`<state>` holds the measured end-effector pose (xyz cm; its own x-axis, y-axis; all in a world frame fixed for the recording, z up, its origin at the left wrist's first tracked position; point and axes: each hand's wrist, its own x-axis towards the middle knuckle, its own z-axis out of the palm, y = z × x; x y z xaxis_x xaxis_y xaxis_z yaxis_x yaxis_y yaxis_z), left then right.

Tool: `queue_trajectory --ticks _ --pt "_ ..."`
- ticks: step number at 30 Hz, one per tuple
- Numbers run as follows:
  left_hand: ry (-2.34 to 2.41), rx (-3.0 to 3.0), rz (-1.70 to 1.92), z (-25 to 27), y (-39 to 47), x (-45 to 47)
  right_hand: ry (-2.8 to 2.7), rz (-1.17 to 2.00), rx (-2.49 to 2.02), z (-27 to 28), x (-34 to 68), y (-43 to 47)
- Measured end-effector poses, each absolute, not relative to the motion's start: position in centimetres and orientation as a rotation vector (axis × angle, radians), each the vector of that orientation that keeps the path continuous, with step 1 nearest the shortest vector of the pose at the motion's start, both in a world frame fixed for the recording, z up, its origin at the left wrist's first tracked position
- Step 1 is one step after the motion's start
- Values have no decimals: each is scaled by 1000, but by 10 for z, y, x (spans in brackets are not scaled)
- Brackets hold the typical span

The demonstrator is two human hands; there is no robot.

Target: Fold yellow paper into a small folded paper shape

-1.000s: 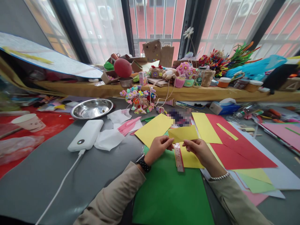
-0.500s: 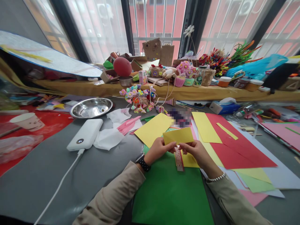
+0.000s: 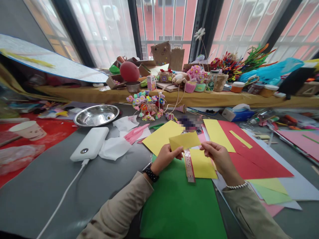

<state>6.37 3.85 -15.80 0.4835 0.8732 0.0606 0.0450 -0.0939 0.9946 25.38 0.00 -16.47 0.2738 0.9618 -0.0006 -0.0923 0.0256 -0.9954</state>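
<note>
A small piece of yellow paper (image 3: 184, 140) is held up above the green sheet, tilted slightly. My left hand (image 3: 165, 158) pinches its lower left part between thumb and fingers. At the paper's lower right corner, the fingertips of my right hand (image 3: 216, 155) are pressed together on the edge. Beneath my hands, a clear ruler with a pink pattern (image 3: 190, 167) lies across the left edge of another yellow paper piece (image 3: 203, 166). Both rest on a large green sheet (image 3: 181, 205). A larger yellow sheet (image 3: 160, 134) lies behind my left hand.
Red paper (image 3: 259, 162) with yellow strips lies to the right. On the left are a white power bank (image 3: 89, 146) with a cable, tissues (image 3: 116, 147) and a metal plate (image 3: 97, 116). Crafts crowd the ledge (image 3: 211, 94) by the window. A blurred patch covers something behind the paper.
My right hand has slid right to the paper's corner, away from my left hand. The held paper has shifted slightly left and tilted, uncovering more of the yellow piece below.
</note>
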Motion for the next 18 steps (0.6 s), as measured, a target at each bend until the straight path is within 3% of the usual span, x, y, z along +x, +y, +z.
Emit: queue_trajectory --ticks 4,10,18 --pt "849 1509 843 -157 38 63 -804 1043 -1193 -165 257 3" --pt "813 1563 711 -163 37 65 -963 1298 -1193 -166 249 0" --pt "845 1441 908 -163 39 66 -1148 1284 -1260 -171 237 -3"
